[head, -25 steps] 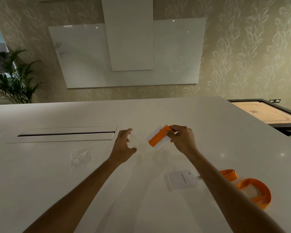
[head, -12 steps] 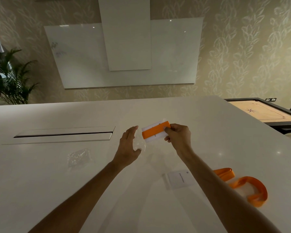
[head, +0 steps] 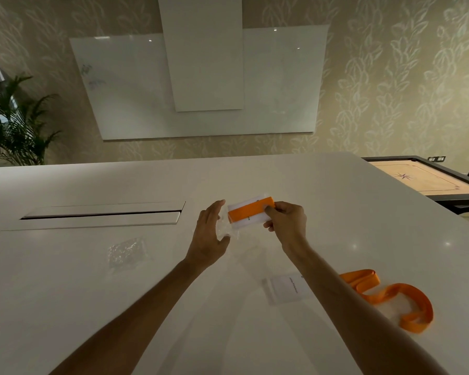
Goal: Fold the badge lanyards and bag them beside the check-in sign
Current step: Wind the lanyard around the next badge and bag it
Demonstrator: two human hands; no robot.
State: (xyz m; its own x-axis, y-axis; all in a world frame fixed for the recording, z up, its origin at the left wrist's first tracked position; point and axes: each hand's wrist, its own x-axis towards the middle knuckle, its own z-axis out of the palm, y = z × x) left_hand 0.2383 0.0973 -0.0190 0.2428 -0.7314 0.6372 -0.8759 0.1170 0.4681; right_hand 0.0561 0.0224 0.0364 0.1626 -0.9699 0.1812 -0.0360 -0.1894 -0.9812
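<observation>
Folded lanyard bundle, tilted steeply a second ago, now near level in right hand. Bundle shifted left, its left end now at mouth of clear bag held by left hand. Left fingers straighter, more upright than before.

office meeting room: large white conference table with recessed cable hatch, wall-mounted glass whiteboard, patterned wallpaper, potted palm, carrom board alongside.
</observation>
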